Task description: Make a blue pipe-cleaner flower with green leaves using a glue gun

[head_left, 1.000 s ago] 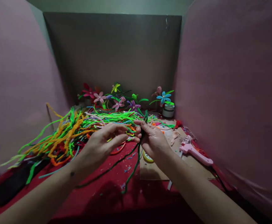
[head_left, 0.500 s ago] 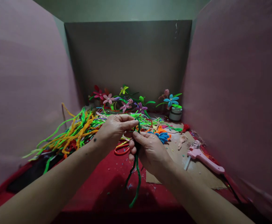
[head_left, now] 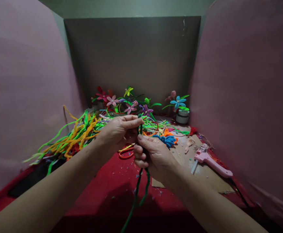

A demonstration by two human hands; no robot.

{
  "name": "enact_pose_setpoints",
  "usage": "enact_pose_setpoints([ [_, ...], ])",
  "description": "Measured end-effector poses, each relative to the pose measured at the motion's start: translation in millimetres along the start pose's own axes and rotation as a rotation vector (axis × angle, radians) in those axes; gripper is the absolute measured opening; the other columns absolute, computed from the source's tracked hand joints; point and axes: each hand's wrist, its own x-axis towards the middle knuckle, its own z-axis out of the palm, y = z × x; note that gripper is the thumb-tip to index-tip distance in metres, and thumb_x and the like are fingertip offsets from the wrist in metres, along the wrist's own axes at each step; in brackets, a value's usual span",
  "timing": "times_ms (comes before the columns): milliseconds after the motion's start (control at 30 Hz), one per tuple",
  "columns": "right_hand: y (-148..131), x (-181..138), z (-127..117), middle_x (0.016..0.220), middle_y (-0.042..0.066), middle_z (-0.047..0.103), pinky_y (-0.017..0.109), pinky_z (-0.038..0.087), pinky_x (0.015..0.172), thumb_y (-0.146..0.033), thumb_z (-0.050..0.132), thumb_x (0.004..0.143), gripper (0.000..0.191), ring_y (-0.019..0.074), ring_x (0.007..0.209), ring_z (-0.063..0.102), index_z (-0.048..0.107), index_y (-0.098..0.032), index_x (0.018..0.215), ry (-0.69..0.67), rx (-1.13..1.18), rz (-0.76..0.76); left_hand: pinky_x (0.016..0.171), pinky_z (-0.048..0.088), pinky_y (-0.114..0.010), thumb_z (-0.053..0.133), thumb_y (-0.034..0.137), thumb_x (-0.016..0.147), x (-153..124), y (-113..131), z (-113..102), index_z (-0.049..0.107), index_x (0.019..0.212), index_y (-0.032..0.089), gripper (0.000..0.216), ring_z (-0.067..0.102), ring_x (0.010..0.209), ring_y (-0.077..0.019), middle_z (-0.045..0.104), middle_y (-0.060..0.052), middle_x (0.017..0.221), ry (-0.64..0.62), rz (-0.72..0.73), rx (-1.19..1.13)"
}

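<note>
Dark green pipe cleaners [head_left: 146,186] hang down in front of me, their lower ends loose and spread apart. My left hand [head_left: 122,129] pinches their top end between thumb and fingers. Just below, my right hand [head_left: 153,153] is closed round the same strands, with its thumb lying on top. A short stretch of green shows between the two hands. Behind the right hand lie a blue fuzzy flower [head_left: 167,140] and an orange one [head_left: 168,132]. Near the left hand's underside is a red loop [head_left: 126,153] on the cloth.
Many green and orange pipe cleaners [head_left: 75,136] are heaped at left. Fuzzy flowers [head_left: 131,107] line the back, and a blue flower [head_left: 178,103] stands by a jar [head_left: 182,116]. A pink glue gun [head_left: 213,163] rests on cardboard [head_left: 204,178]. Pink side walls enclose the red cloth [head_left: 88,197].
The hanging green ends have swung and turned; one now reaches lower and to the left. Both hands keep their hold, and my left hand is slightly higher.
</note>
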Motion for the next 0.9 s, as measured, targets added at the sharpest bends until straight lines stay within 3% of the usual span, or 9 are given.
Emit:
enact_pose_setpoints([
  [100, -2.4, 0.9, 4.7, 0.049, -0.009, 0.034, 0.011, 0.015, 0.034, -0.028, 0.059, 0.080, 0.016, 0.0020, 0.039, 0.020, 0.053, -0.015, 0.075, 0.009, 0.005, -0.042, 0.036, 0.030, -0.013, 0.066, 0.016, 0.072, 6.5, -2.9, -0.5, 0.050, 0.060, 0.013, 0.020, 0.039, 0.038, -0.0025, 0.043, 0.006, 0.048, 0.049, 0.059, -0.074],
  [233, -14.7, 7.0, 10.6, 0.045, -0.010, 0.027, 0.013, 0.013, 0.033, -0.026, 0.049, 0.086, 0.020, 0.0027, 0.037, 0.013, 0.054, -0.014, 0.071, 0.058, -0.013, -0.132, 0.045, 0.039, -0.016, 0.066, 0.028, 0.074, 10.2, -10.2, -3.4, 0.054, 0.064, 0.012, 0.023, 0.049, 0.047, -0.0054, 0.051, 0.002, 0.054, 0.019, 0.119, -0.097],
  [367, -26.8, 18.9, 12.4, 0.043, -0.010, 0.029, 0.014, 0.014, 0.032, -0.029, 0.051, 0.086, 0.023, 0.0029, 0.035, 0.016, 0.051, -0.016, 0.066, 0.179, -0.029, -0.285, 0.052, 0.043, -0.021, 0.063, 0.045, 0.074, -0.2, -17.2, 0.0, 0.060, 0.079, 0.011, 0.034, 0.057, 0.059, -0.0109, 0.059, -0.004, 0.066, -0.137, -0.056, 0.002],
  [467, -29.5, 28.7, 11.4, 0.043, -0.010, 0.032, 0.014, 0.017, 0.033, -0.030, 0.052, 0.086, 0.024, 0.0029, 0.034, 0.021, 0.049, -0.017, 0.066, 0.283, -0.028, -0.420, 0.044, 0.035, -0.018, 0.059, 0.048, 0.076, -11.7, -23.1, 6.9, 0.057, 0.075, 0.013, 0.034, 0.048, 0.049, -0.0073, 0.053, 0.000, 0.060, -0.212, -0.153, 0.088],
  [600, -37.3, 35.7, 7.8, 0.039, -0.011, 0.027, 0.015, 0.017, 0.033, -0.021, 0.041, 0.091, 0.027, 0.0035, 0.033, 0.019, 0.046, -0.017, 0.065, 0.330, 0.018, -0.448, 0.037, 0.014, -0.017, 0.055, 0.040, 0.079, -23.9, -32.9, 16.2, 0.039, 0.058, 0.017, 0.036, 0.020, 0.037, -0.0020, 0.030, 0.009, 0.046, -0.156, -0.171, 0.219],
  [767, -56.5, 34.9, 1.0, 0.040, -0.012, 0.019, 0.016, 0.014, 0.032, -0.023, 0.037, 0.093, 0.029, 0.0043, 0.033, 0.012, 0.044, -0.017, 0.066, 0.322, 0.033, -0.477, 0.039, 0.018, -0.018, 0.049, 0.031, 0.082, -31.9, -45.9, 19.6, 0.050, 0.067, 0.016, 0.021, 0.021, 0.037, -0.0042, 0.027, 0.009, 0.043, -0.083, -0.049, 0.282],
  [900, -62.1, 34.0, -1.2, 0.040, -0.012, 0.018, 0.015, 0.015, 0.032, -0.028, 0.039, 0.093, 0.030, 0.0041, 0.034, 0.011, 0.043, -0.017, 0.065, 0.327, 0.039, -0.470, 0.040, 0.018, -0.018, 0.052, 0.036, 0.080, -33.2, -49.0, 17.8, 0.049, 0.067, 0.017, 0.023, 0.015, 0.039, -0.0041, 0.021, 0.011, 0.043, -0.129, -0.082, 0.141],
])
